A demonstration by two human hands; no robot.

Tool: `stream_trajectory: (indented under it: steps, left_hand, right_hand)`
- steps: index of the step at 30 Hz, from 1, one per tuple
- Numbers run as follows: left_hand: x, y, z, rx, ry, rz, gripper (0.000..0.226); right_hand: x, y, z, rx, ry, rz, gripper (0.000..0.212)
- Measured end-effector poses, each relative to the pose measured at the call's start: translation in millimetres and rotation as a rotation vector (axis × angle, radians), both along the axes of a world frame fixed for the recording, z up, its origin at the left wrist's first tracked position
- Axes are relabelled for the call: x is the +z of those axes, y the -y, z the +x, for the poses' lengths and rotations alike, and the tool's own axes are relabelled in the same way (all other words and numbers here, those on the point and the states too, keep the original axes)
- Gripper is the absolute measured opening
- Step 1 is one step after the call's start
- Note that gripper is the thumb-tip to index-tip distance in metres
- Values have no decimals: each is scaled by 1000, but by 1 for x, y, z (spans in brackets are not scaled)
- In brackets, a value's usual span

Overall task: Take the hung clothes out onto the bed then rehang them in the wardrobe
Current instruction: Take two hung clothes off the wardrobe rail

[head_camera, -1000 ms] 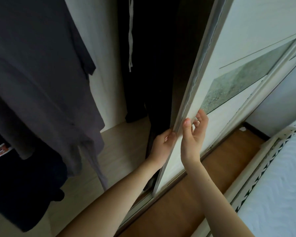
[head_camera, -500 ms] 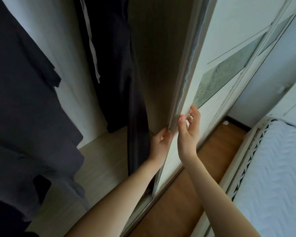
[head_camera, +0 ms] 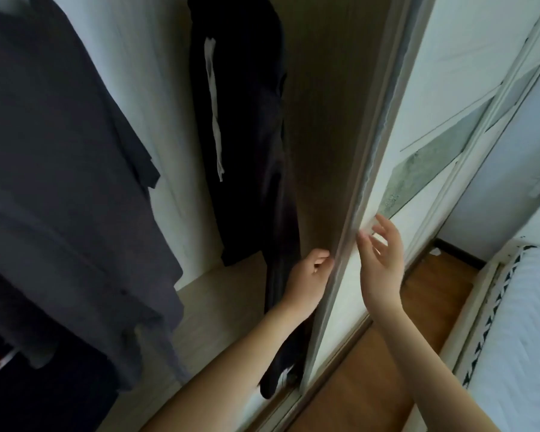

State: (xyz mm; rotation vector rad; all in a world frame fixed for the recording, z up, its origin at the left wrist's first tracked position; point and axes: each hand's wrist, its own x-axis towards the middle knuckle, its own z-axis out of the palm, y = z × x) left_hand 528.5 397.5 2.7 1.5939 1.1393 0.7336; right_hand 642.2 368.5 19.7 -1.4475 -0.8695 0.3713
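Note:
A white sliding wardrobe door (head_camera: 430,98) runs up the middle right. My left hand (head_camera: 307,279) curls its fingers round the door's inner edge (head_camera: 353,213). My right hand (head_camera: 381,257) is spread flat, fingers straight, touching the door's outer face. Inside the wardrobe hang a dark grey shirt (head_camera: 60,188) at left and black trousers with a white drawstring (head_camera: 247,135) at the back. The bed (head_camera: 518,332), with a white quilted cover, lies at the right.
Brown wooden floor (head_camera: 384,363) lies between wardrobe and bed. The wardrobe's pale floor panel (head_camera: 225,307) shows below the clothes. A second door panel (head_camera: 496,104) and a white wall stand behind. Another dark garment (head_camera: 44,394) hangs low at left.
The door has slid right, showing more of the black trousers. My right hand has opened from the door edge and now lies flat on its face.

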Motion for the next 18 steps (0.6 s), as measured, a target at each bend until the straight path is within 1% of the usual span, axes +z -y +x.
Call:
stream_trajectory:
  steps: [2, 4, 7, 9, 12, 14, 16, 18]
  left_hand:
    - [30, 10, -31, -6, -26, 112, 36]
    - [66, 23, -67, 17, -33, 237, 33]
    - [132, 48, -126, 94, -75, 513, 29]
    - [178, 69, -165, 166, -95, 700, 28]
    - [246, 104, -222, 279, -49, 966, 25]
    - [285, 123, -255, 347, -40, 1135, 25]
    - [319, 133, -287, 460, -31, 1263, 21]
    - [349, 133, -320, 613, -49, 1298, 16]
  right_hand:
    - [23, 11, -16, -85, 87, 68, 35]
    - [52, 17, -39, -52, 122, 173, 31]
    - [107, 18, -87, 93, 81, 270, 26]
    - [147, 15, -123, 206, 94, 338, 24]
    - [206, 10, -179, 426, 140, 424, 20]
    - [243, 3, -218, 534, 165, 491, 17]
    - [276, -6, -255, 614, 177, 575, 13]
    - [307, -14, -292, 703, 171, 611, 14]
